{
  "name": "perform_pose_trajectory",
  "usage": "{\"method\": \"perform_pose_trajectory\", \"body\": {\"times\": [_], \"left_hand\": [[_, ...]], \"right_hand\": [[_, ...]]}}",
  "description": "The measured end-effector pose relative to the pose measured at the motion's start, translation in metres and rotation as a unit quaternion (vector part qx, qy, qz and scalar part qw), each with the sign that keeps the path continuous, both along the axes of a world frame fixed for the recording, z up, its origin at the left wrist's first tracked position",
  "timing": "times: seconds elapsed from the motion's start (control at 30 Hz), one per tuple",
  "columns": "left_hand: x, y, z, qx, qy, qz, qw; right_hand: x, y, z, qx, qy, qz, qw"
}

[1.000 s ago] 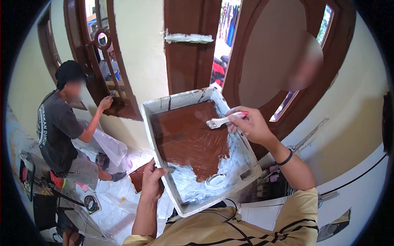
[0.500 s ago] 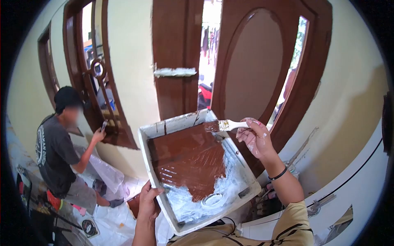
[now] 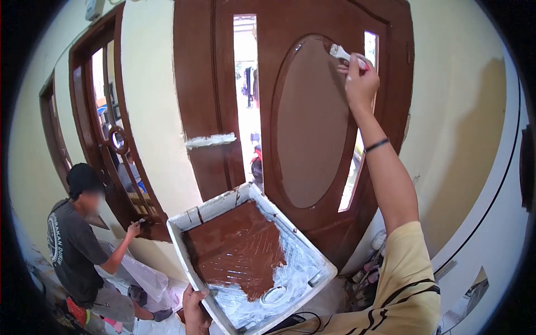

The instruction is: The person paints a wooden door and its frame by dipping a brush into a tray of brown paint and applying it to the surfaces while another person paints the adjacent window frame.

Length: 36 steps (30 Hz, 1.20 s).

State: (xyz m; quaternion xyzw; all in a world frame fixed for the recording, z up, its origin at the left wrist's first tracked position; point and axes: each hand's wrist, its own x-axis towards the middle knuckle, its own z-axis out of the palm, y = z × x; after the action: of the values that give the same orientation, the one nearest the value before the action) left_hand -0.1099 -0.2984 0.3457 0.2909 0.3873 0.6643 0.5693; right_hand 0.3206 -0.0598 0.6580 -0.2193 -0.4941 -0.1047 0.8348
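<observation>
My left hand (image 3: 195, 312) grips the near left side of a white paint tray (image 3: 304, 243), thumb over the rim. Brown paint (image 3: 223, 245) covers the tray's far part, and whitish smears show on its ribbed near end. Raised at the upper right, my right hand (image 3: 362, 84) is closed around the white handle of a paintbrush (image 3: 339, 52). Its bristles meet the upper right edge of the oval panel (image 3: 312, 123) on the brown door (image 3: 268, 61). The panel is a duller brown than the frame around it.
At the left a person (image 3: 78, 240) in a dark shirt works low on a brown window frame (image 3: 162, 231) with a brush. A white strip (image 3: 211, 140) crosses the door's left post. Plastic sheeting (image 3: 137, 273) lies below the window. Assorted items (image 3: 365, 279) stand by the door's foot.
My right hand has lifted the brush from above the tray up to the door's oval panel. In view, the tray sits lower and further left. The other person's hand is lower on the frame.
</observation>
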Motion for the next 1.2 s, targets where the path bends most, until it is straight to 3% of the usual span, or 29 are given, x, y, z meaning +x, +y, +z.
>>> {"method": "perform_pose_trajectory", "body": {"times": [0.1,0.17,0.4,0.5,0.6,0.73,0.83,0.97,1.07,1.2], "left_hand": [[0.008,-0.008,-0.005,-0.007,0.019,0.062,0.998],[-0.006,-0.013,-0.023,-0.016,0.057,0.039,0.997],[0.012,-0.032,-0.008,-0.013,0.017,0.059,0.998],[0.005,-0.035,-0.019,-0.022,0.006,0.052,0.998],[0.002,-0.035,-0.024,-0.015,0.014,0.060,0.998],[0.003,-0.034,-0.021,-0.043,0.011,0.068,0.997],[-0.001,-0.033,-0.025,-0.013,-0.005,0.052,0.999],[-0.013,-0.028,-0.041,-0.009,-0.014,0.032,0.999],[-0.016,-0.026,-0.050,0.000,-0.015,0.028,0.999],[-0.016,-0.026,-0.052,0.002,-0.009,0.039,0.999]], "right_hand": [[0.014,0.019,0.022,-0.014,-0.013,-0.175,0.984],[0.010,0.018,0.032,0.004,-0.025,-0.268,0.963],[-0.014,0.024,0.037,0.085,-0.209,-0.357,0.907],[-0.027,0.006,0.019,0.092,-0.256,-0.297,0.915],[-0.022,-0.028,0.009,0.051,-0.217,-0.241,0.945],[0.025,-0.017,0.032,0.056,-0.056,-0.246,0.966],[0.033,-0.016,0.050,0.022,-0.089,-0.308,0.947],[0.022,-0.020,0.064,-0.014,-0.204,-0.252,0.946],[0.031,-0.025,0.082,-0.043,-0.143,-0.131,0.980],[0.062,-0.018,0.103,-0.137,-0.111,-0.117,0.977]]}}
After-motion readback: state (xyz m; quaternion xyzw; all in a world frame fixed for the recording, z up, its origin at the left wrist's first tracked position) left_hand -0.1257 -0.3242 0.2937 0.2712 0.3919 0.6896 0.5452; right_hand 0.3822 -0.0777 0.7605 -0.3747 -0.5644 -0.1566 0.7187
